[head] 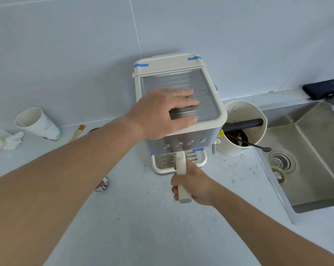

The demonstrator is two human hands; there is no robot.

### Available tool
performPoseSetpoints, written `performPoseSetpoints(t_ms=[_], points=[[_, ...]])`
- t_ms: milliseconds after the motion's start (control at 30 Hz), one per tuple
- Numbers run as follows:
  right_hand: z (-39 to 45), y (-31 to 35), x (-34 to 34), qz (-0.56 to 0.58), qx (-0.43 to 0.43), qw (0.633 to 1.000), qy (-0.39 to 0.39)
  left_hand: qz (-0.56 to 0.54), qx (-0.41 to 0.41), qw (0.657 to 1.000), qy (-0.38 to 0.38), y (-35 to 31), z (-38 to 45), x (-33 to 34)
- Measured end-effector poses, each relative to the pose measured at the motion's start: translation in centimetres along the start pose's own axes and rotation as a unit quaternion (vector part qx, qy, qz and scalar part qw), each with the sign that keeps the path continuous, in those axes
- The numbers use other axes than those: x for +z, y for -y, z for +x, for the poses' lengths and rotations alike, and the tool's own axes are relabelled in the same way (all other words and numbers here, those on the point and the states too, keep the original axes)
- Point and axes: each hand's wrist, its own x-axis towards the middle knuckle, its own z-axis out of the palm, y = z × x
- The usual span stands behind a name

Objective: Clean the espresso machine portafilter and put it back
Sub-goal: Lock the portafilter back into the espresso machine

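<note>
A cream and steel espresso machine (206,77) stands on the white counter against the wall. My left hand (162,112) rests flat on its ribbed metal top, fingers spread and straight. The portafilter's cream handle (181,166) sticks out toward me from under the machine's front, above the drip tray (200,160). My right hand (195,185) grips that handle near its grey end. The portafilter's head is hidden beneath the machine.
A cream knock box (258,114) with a black bar and coffee grounds stands right of the machine. A steel sink (312,150) lies at the right. A tipped paper cup (37,123), crumpled tissue (7,140), a brush (78,132) and a metal plug (102,185) lie left.
</note>
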Motion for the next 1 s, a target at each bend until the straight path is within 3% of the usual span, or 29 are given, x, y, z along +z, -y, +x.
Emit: performPoseSetpoints(t_ms=[433, 833, 1000], points=[[-0.6, 1.2, -0.4, 0.001, 0.036, 0.999, 0.04, -0.004, -0.024, 1.0, -0.013, -0.4, -0.4, -0.1], [-3.1, 2.5, -1.8, -0.008, 0.021, 0.998, -0.064, 0.039, -0.048, 0.995, -0.077, -1.7, -1.4, 0.4], [-5.9, 4.7, -3.0, -0.069, -0.018, 0.994, -0.085, 0.084, -0.068, 0.986, -0.127, -3.2, -2.1, 1.0]])
